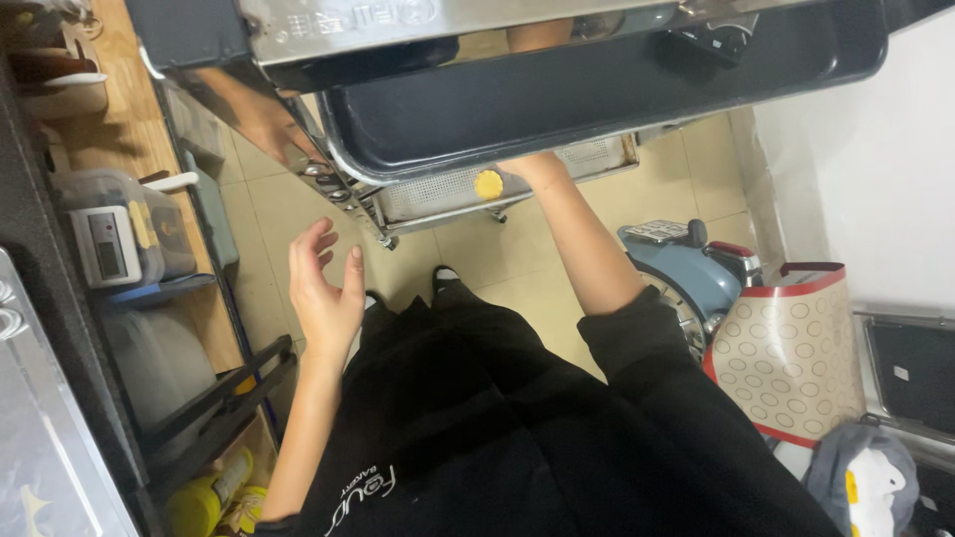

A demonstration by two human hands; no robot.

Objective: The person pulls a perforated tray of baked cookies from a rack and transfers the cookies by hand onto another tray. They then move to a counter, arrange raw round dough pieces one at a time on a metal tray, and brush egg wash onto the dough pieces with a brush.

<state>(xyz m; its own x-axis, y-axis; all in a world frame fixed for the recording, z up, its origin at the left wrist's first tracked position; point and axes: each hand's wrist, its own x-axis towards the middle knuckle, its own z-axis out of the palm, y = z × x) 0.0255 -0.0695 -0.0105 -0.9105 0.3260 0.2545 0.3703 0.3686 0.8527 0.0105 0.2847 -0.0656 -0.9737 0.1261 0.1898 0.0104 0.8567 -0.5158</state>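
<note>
Looking down from the head camera, I see my right hand (535,171) reaching under the near edge of the dark baking tray (597,94), which sits pulled partway out of the steel rack (328,30). The hand goes in below so the tray's weight would rest on it, but the fingers are hidden behind the tray's rim, so I cannot tell whether they are closed on anything. Just beside that wrist, a small round yellow piece (488,184) lies on the perforated tray (438,194) one level lower, near its front edge. My left hand (326,288) hangs in the air, holding nothing, fingers loosely spread and palm turned toward the rack's near left corner, apart from it. A digital scale (107,247) sits on the wooden shelf (119,129) at the left, and a rolled baking mat with circles (791,348) stands against the wall at the right.
</note>
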